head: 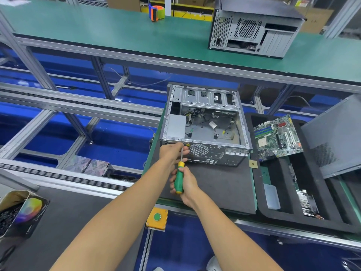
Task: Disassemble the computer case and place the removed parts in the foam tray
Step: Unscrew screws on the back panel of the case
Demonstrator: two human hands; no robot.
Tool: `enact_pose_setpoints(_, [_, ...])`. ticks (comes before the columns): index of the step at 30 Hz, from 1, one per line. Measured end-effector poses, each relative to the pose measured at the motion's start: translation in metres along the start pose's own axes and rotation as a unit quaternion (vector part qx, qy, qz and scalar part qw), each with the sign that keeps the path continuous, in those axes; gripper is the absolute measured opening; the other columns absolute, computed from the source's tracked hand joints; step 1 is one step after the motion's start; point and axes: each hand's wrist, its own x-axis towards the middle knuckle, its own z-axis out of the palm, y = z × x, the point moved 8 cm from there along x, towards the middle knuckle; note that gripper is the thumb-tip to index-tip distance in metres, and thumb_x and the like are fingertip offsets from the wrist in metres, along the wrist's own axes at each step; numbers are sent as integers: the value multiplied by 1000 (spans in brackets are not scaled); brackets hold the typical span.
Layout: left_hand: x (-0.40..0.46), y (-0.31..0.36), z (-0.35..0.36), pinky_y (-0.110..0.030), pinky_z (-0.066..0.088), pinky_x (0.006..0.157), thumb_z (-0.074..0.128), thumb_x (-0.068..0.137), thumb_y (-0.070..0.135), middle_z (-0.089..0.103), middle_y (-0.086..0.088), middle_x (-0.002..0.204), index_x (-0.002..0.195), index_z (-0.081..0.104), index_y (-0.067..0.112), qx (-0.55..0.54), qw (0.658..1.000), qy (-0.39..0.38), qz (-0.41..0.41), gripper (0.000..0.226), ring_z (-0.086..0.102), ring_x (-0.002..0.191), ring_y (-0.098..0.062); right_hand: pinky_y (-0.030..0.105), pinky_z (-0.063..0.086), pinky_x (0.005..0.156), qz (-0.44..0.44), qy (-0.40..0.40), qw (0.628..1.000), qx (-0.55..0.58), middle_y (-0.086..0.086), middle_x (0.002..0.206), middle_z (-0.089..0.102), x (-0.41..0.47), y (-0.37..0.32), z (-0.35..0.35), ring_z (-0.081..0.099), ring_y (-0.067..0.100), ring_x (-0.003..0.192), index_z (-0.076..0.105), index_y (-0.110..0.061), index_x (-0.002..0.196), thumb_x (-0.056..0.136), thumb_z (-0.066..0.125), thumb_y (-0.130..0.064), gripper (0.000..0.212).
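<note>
Screwdriver (179,178) in right hand (184,184) grip, tip at computer case (205,126) rear.

two computer cases (205,126) (254,32), one motherboard (278,137), one screwdriver (179,176), one foam tray (322,194), one tape dispenser (155,12).

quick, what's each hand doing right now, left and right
Left hand: steadying the screwdriver shaft against the computer case.
Right hand: gripping the screwdriver's handle.
</note>
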Motion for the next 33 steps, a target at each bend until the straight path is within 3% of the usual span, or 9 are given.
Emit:
enact_pose_setpoints(8, [1, -3, 4, -35, 65, 64, 66, 92, 14, 79, -10, 89, 99, 72, -2, -35, 999, 34, -20, 18, 78, 79, -17, 23, 37, 42, -3, 19, 1000, -25, 5, 58, 57, 0, 1, -3, 48, 16, 45, 56, -13, 77, 100, 43, -33, 32])
enact_pose_setpoints(22, [-3, -4, 12, -35, 65, 62, 63, 96, 9, 77, -8, 79, 91, 68, 1, -70, 997, 1, -28, 11, 78, 81, -19, 23, 39, 43, -17, 32, 997, -62, 7, 61, 59, 0, -1, -15, 50, 19, 45, 60, -12, 83, 97, 47, -30, 26])
enact_pose_setpoints(26, [-5, -7, 7, -33, 64, 62, 69, 92, 10, 78, -13, 88, 92, 71, -3, -74, 996, 40, -24, 14, 78, 81, -19, 24, 40, 42, -19, 37, 997, -70, 8, 61, 60, 2, -2, -17, 52, 20, 45, 60, -11, 85, 97, 48, -31, 27])
enact_pose_setpoints(33, [-7, -9, 1, -29, 63, 59, 74, 86, 12, 78, -8, 75, 86, 76, 0, -66, 991, 119, 5, 12, 77, 70, -12, 24, 40, 42, -18, 45, 996, -80, 9, 61, 60, 1, -1, -21, 53, 20, 45, 61, -9, 83, 96, 47, -31, 29])
